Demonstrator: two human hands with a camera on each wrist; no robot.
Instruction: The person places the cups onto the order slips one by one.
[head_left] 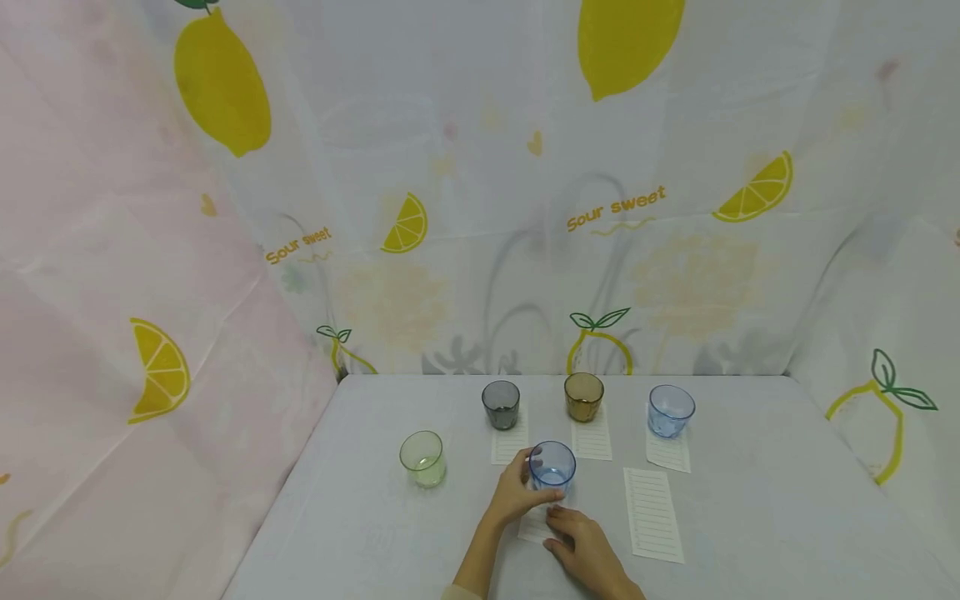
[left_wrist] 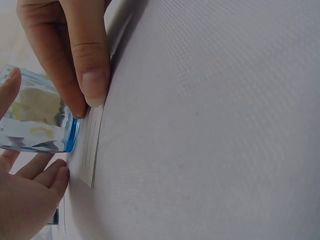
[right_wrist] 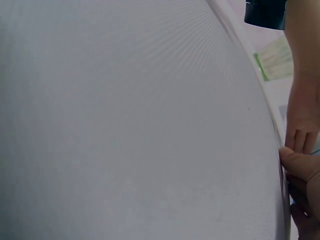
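Observation:
My left hand (head_left: pixel 517 493) holds a clear blue glass (head_left: pixel 552 467), with its thumb and fingers around the sides. Under and in front of that glass lies a lined paper slip (head_left: pixel 534 528); whether the glass base touches it I cannot tell. At the slip's near part is my right hand (head_left: pixel 588 553), its fingers bent. The left wrist view shows the right thumb (left_wrist: pixel 95 87) and a finger pinching the slip close to the blue glass (left_wrist: pixel 37 112). Only part of the right hand (right_wrist: pixel 305 170) shows at the edge of the right wrist view.
Behind the hands, a grey glass (head_left: pixel 501 406), an amber glass (head_left: pixel 583 397) and another blue glass (head_left: pixel 671 412) stand at lined slips. A green glass (head_left: pixel 423 459) is at left. Another lined slip (head_left: pixel 653 514) lies to the right on the white table (head_left: pixel 360 517).

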